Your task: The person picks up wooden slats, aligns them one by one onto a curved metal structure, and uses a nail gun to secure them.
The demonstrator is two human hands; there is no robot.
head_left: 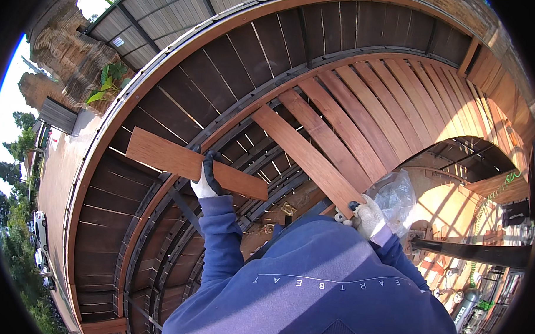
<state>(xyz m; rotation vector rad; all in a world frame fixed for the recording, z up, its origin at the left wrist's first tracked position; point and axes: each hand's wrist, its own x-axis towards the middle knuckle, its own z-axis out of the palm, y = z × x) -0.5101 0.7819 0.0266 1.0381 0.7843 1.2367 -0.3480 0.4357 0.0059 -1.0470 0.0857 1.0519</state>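
Note:
My left hand [206, 178], in a white glove with dark fingers, is closed around a short reddish-brown wooden plank [156, 154]. That plank slants over the dark curved metal frame. Toward the right, my right hand [369, 217] wears a whitish glove and grips the near end of a longer wooden plank [306, 156]. The far end of this longer plank reaches the curved wooden rail [231, 121]. Beside it lies a row of similar slats [369, 109], with gaps between them. Part of each hand's grip is hidden.
A crumpled clear plastic bag [394, 198] is next to my right hand. Under the black metal frame [176, 246] are open gaps to a lower level. Dark boards [224, 65] curve along the far side. A gas cylinder [466, 306] and tools lie at lower right.

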